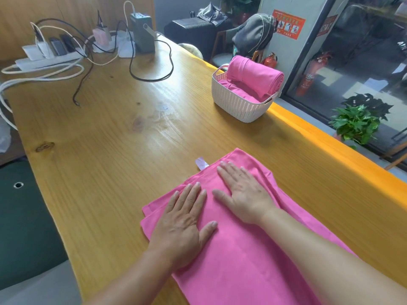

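Head view: the folded pink cloth (253, 260) lies flat on the wooden table (110, 150) directly under both hands. The left hand (180, 225) and right hand (240, 192) press down on its far half side by side, palms down, fingers straight and spread, gripping nothing. The fabric is soft, smooth and matt, a layered rectangle with a small pale tag (201, 163) at its far edge. Its long axis runs from the person's body away across the glossy grained tabletop, leaning slightly left.
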The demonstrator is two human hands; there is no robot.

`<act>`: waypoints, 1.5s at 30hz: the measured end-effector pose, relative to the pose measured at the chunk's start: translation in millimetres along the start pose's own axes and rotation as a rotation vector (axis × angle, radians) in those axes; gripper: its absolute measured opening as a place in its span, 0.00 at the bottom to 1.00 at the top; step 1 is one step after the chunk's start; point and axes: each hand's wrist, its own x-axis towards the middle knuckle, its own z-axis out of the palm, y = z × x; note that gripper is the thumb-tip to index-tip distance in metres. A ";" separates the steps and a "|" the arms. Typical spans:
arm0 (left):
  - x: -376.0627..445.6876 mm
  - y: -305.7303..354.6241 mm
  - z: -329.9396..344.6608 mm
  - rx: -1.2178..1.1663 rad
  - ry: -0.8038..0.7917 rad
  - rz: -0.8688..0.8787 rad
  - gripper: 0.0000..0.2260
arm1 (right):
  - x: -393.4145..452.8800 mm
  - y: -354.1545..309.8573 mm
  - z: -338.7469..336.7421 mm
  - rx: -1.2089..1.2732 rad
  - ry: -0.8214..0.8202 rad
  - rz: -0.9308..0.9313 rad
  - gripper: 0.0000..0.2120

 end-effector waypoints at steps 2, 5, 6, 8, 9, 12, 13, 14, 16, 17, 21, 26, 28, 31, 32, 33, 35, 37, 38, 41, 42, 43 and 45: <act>-0.7 2.7 -3.3 0.001 -0.058 -0.006 0.35 | 16.4 15.8 -7.1 -0.018 0.007 0.070 0.39; -0.6 3.6 -9.7 -0.032 -0.070 -0.007 0.36 | 32.5 25.3 -11.6 -0.027 -0.008 0.144 0.35; -1.4 3.9 -11.2 -0.048 -0.082 -0.013 0.36 | 32.0 24.0 -13.4 -0.015 0.016 0.165 0.34; 0.0 3.9 -16.5 -0.107 -0.052 -0.034 0.35 | 24.1 16.4 -15.5 0.035 0.114 0.170 0.32; 1.3 3.2 -19.3 -0.141 -0.030 -0.041 0.35 | 17.3 10.0 -14.2 0.065 0.157 0.157 0.31; 6.7 -3.1 -20.1 -0.102 -0.045 0.034 0.34 | -4.3 -7.3 -5.3 0.120 0.116 0.091 0.33; 8.4 -4.7 -20.9 -0.070 -0.074 0.053 0.34 | -8.2 -8.5 -1.3 0.101 0.069 0.070 0.35; 10.0 -5.8 -21.6 -0.046 -0.105 0.061 0.34 | -8.3 -5.4 1.5 0.071 0.039 0.057 0.37; 10.1 -7.9 -21.0 -0.022 -0.133 0.069 0.34 | -1.5 4.1 0.4 0.056 0.026 0.080 0.37; 8.6 -8.9 -20.5 -0.020 -0.141 0.067 0.35 | 0.9 6.6 -0.9 0.084 0.033 0.103 0.34; 22.6 8.1 -23.6 -0.072 0.008 0.016 0.31 | -21.9 2.5 -6.8 0.367 0.395 0.223 0.24; 77.2 72.1 -20.4 -0.305 0.016 0.094 0.22 | -115.8 24.2 -6.6 0.293 0.690 0.441 0.19; 99.6 91.1 -13.8 -0.268 -0.034 0.127 0.20 | -157.9 43.9 -1.1 0.237 0.617 0.609 0.17; 120.5 99.1 -5.6 -0.240 -0.068 0.137 0.22 | -210.8 62.5 11.7 0.207 0.470 0.730 0.16; 123.8 97.2 -3.3 -0.225 -0.071 0.137 0.26 | -222.7 66.2 15.9 0.215 0.450 0.726 0.16; 124.6 93.6 -2.5 -0.197 -0.075 0.140 0.29 | -230.2 69.6 19.4 0.215 0.447 0.706 0.15; 123.5 91.5 0.5 -0.110 -0.099 0.151 0.33 | -242.3 76.7 26.7 0.174 0.480 0.682 0.11; 121.4 91.6 2.4 -0.038 -0.102 0.159 0.35 | -246.5 81.4 33.2 0.104 0.527 0.686 0.12; 120.7 92.3 3.6 -0.019 -0.101 0.161 0.35 | -248.1 81.6 34.2 0.080 0.548 0.700 0.13; 121.3 93.2 4.8 0.004 -0.099 0.154 0.33 | -248.9 80.9 30.0 0.063 0.547 0.729 0.18; 121.3 94.6 5.9 0.011 -0.105 0.156 0.32 | -250.9 82.5 29.6 0.091 0.514 0.745 0.19; 121.3 93.9 5.9 0.014 -0.102 0.155 0.32 | -250.8 83.5 29.6 0.109 0.487 0.745 0.20; 121.1 93.4 6.5 0.014 -0.098 0.157 0.33 | -250.9 81.6 31.4 0.050 0.514 0.697 0.21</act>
